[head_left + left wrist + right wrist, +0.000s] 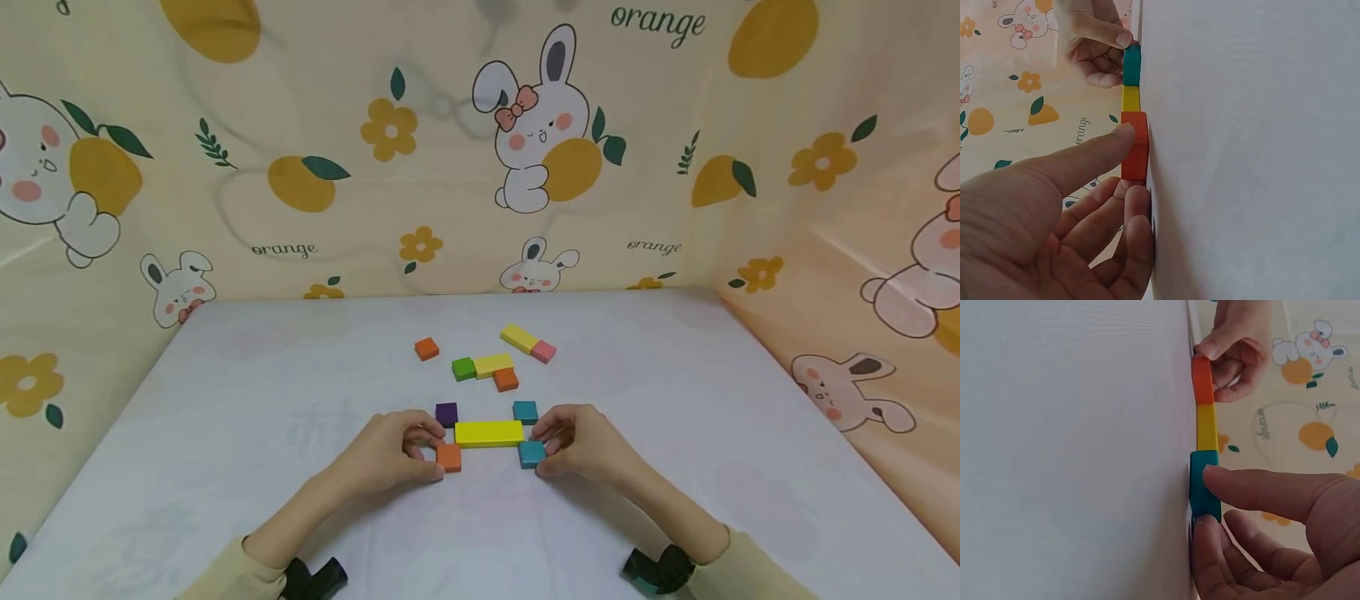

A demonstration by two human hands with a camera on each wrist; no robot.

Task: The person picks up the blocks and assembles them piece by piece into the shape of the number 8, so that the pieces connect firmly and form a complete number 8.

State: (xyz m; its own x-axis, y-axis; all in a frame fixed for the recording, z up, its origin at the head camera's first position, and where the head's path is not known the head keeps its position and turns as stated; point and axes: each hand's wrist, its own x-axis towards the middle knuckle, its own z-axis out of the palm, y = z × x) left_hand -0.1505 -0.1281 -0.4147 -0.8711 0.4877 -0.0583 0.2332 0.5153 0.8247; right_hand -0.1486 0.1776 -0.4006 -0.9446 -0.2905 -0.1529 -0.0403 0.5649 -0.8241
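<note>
A long yellow block [489,434] lies flat on the white table, with a small block by each of its corners. My left hand [393,450] pinches the orange block [448,457] at the near left corner. In the left wrist view the thumb lies on that block's near face, the fingers by its outer side. Opposite, my right hand [581,442] holds the near teal block [532,454] between thumb and fingers. The purple block [446,414] sits at the far left corner, and another teal block [525,412] at the far right, just beyond the fingertips.
Farther back, a green block [463,369], a pale yellow block [492,366] and an orange block [506,380] lie together. Behind them are a lone orange block [427,348] and another yellow block [519,337] against a pink one [543,352]. A patterned cloth [450,192] surrounds the table.
</note>
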